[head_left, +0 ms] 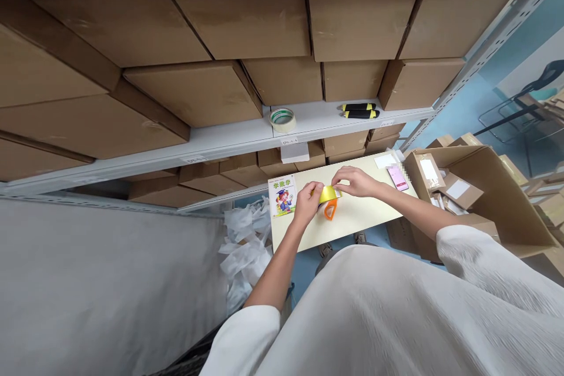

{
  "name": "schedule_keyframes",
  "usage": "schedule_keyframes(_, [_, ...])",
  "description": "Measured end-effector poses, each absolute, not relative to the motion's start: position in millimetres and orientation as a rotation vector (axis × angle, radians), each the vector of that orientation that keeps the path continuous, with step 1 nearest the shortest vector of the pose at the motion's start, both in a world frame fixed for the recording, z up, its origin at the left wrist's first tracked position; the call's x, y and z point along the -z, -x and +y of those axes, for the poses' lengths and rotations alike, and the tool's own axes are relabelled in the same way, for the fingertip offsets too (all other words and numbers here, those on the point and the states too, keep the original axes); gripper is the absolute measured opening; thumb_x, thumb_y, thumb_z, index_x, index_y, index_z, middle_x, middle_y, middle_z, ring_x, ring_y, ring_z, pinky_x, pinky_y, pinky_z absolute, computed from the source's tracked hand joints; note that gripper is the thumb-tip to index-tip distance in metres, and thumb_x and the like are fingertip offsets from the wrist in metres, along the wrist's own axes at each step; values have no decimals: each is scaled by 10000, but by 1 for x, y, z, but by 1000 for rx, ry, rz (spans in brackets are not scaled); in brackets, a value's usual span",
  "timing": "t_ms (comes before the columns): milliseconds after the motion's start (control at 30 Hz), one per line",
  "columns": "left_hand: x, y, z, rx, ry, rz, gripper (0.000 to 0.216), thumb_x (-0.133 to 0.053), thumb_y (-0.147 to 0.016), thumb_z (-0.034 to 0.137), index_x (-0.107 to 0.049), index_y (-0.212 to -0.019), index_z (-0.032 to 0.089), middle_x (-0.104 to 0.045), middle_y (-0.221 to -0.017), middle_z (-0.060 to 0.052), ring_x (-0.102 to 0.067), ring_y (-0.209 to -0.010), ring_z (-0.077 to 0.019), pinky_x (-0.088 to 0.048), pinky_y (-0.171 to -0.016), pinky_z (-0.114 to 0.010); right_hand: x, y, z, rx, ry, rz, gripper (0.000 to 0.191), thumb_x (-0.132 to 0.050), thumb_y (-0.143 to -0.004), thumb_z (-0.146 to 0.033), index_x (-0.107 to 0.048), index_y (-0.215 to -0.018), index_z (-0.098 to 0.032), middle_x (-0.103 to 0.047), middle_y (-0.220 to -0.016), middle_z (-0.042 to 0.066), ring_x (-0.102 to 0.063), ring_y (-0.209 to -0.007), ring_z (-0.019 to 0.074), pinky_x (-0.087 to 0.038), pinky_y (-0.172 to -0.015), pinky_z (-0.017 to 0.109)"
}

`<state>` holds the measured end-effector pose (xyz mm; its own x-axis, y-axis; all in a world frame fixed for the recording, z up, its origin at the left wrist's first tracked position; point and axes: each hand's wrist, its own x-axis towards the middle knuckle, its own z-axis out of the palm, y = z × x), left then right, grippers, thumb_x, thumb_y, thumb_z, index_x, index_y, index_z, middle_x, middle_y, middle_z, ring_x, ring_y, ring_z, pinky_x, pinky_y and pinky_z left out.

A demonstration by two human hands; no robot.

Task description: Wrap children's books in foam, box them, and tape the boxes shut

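- Your left hand (307, 202) grips a glossy yellow, band-like object (326, 194) over the cream rectangular table (352, 220).
- Your right hand (355, 182) is at its right end; I cannot tell if pinching.
- An orange loop-shaped piece (331, 203) shows beside it.

"what is the person wearing?"

"a loose white short-sleeved shirt (374, 317), its plain cloth falling in soft folds down the front."

"and the sleeves?"

"wide and white: the left sleeve (247, 338) and the right sleeve (476, 261) both end near the elbow, the right one the more creased. left hand (307, 202) and right hand (356, 181) are bare."

"footwear?"

"a pair of shoes (325, 250) below the hem, dark with paler parts, too small for finer detail."
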<state>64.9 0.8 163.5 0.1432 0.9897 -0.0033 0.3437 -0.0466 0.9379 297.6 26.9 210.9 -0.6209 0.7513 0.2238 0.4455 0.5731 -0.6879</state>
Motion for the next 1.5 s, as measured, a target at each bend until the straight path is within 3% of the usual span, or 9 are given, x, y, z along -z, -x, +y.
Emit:
schedule_keyframes(167, [-167, -63, 4, -888, -1565, 1294, 391, -544, -992, 558, -692, -847, 227, -708, -862, -37, -639, -855, -208, -505, -804, -323, -218, -297, 39, -846, 952, -2457, 119, -634, -1003, -247, -750, -990, -224, -782, -999, 72, -682, -947, 242, -506, -896, 369])
schedule_keyframes(400, [-169, -61, 7, -845, -1566, 1300, 411, -532, -982, 575, -643, -796, 225, -649, -784, -8, -593, -791, -182, -471, -743, -296, -221, -293, 45, -673, 862, -2666, 179, -520, -1051, -201, -695, -1013, -197, -733, -935, 83, -622, -885, 235, -442, -823, 339])
schedule_keyframes(700, [-168, -61, 9, -809, -1550, 1259, 483, -528, -949, 659, -595, -756, 222, -585, -722, 4, -539, -749, -182, -427, -709, -307, -224, -285, 43, -314, 796, -3020, 172, -439, -1091, -164, -587, -1005, -183, -673, -950, 122, -525, -870, 272, -398, -802, 379])
schedule_keyframes(967, [-159, -62, 12, -888, -1352, 1176, 568, -610, -885, 760, -647, -764, 206, -569, -703, 6, -485, -691, -165, -389, -655, -296, -198, -286, 44, -195, 661, -2908, 140, -423, -1080, -189, -527, -991, -219, -600, -964, 119, -470, -889, 291, -408, -828, 416])
schedule_keyframes(1300, [-151, -61, 17, -932, -1195, 1189, 602, -711, -815, 797, -661, -753, 200, -568, -699, 3, -488, -678, -161, -384, -635, -286, -193, -290, 23, -649, 794, -2376, 149, -460, -1095, -206, -592, -1156, -238, -716, -1176, 117, -650, -1114, 249, -541, -975, 423])
schedule_keyframes(1500, [-151, -64, 19, -922, -1164, 1133, 609, -740, -804, 793, -634, -707, 202, -556, -695, 3, -476, -671, -156, -374, -628, -283, -190, -293, 28, -594, 882, -2366, 112, -544, -1085, -250, -634, -1149, -233, -766, -1039, 68, -700, -954, 225, -522, -915, 384])
